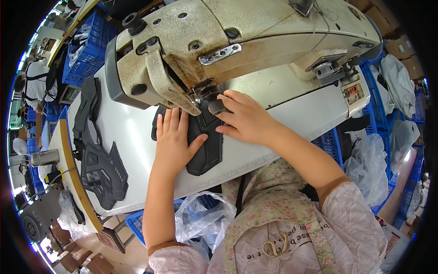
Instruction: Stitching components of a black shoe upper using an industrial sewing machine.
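Note:
A black moulded piece (205, 153) with raised lines lies on the white table under the head of a worn cream sewing machine (182, 45). My left hand (172, 145) rests flat on the left part of this piece, fingers stretched toward the machine and thumb out to the side. Beside the needle area, my right hand (246, 119) has bent fingers close around a dark round knob (216, 107). Its thumb is near the right edge of the piece. What those fingertips grip is hidden. The needle area is partly covered by the machine head.
More black moulded pieces (102, 176) lie along the table's left side. A blue crate (89, 48) stands at the far left. A clear plastic bag (205, 217) hangs below the front edge. Blue racks with plastic bags (367, 169) stand at right.

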The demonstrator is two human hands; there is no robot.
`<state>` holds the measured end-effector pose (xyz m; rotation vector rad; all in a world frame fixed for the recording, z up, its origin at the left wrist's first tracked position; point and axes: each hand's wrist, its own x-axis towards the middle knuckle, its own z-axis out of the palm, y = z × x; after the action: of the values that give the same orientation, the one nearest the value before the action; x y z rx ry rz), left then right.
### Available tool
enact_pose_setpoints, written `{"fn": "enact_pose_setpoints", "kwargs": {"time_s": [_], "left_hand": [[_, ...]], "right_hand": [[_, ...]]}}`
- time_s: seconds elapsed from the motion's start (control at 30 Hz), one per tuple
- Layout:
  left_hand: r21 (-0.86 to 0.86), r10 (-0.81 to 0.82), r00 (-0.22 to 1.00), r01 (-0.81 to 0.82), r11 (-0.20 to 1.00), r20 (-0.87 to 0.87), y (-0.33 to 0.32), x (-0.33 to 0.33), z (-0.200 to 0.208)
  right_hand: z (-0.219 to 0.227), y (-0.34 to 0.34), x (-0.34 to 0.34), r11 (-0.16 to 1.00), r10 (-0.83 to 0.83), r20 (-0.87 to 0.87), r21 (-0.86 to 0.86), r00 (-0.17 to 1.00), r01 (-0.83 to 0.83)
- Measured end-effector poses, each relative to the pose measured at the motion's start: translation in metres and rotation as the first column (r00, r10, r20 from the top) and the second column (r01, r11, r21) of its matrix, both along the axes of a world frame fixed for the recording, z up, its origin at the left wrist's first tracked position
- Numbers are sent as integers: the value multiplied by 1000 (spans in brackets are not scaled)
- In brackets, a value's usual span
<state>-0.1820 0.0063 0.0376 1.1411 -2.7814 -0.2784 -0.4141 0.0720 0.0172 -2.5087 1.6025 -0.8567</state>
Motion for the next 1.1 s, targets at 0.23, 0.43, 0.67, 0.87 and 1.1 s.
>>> {"fn": "enact_pose_setpoints", "kwargs": {"time_s": [0.23, 0.43, 0.67, 0.87, 1.1], "left_hand": [[-15, 0, 1000, 0, 1000, 7, 1, 0, 1], [-25, -3, 1000, 3, 1000, -2, 0, 0, 4], [-58, -5, 1000, 4, 998, -28, -4, -2, 3], [-41, 9, 1000, -10, 999, -5, -9, -3, 4], [-54, -6, 998, 3, 999, -57, -18, -9, 9]], "right_hand": [[-1, 0, -1, 1000, 13, 23, 7, 1000, -14], [1, -2, 0, 1000, 16, 23, -13, 1000, -15], [1, -4, -2, 1000, 13, 25, -2, 1000, -13], [0, -9, -3, 1000, 16, 35, -8, 999, -16], [-3, -17, -5, 1000, -5, 39, -28, 999, 6]]}}
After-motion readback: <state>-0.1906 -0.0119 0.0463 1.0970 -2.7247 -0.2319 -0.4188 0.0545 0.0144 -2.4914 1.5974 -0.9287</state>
